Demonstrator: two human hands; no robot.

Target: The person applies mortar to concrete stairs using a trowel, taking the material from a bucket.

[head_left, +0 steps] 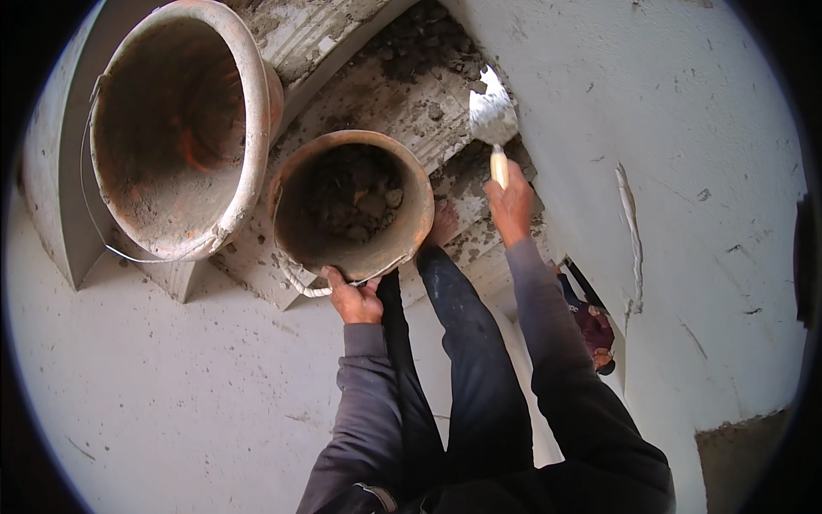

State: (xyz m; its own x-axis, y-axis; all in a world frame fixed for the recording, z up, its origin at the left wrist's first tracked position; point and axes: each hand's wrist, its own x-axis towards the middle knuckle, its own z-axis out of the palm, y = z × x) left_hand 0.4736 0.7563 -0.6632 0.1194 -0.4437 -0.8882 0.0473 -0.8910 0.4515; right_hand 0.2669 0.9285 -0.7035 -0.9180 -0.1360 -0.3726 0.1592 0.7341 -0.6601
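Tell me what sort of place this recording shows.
Most likely a stairwell under construction or renovation: the stair steps are strewn with grey rubble, a large bucket and a smaller bucket are crusted inside, and the right hand holds a trowel.

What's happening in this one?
A person stands on debris-strewn steps, working with bare hands. The left hand grips the near rim of the smaller bucket, which has dark, lumpy rubble in it. The right hand holds a trowel by its pale handle, blade pointing away, near the wall. A larger bucket with a wire handle is at the left.
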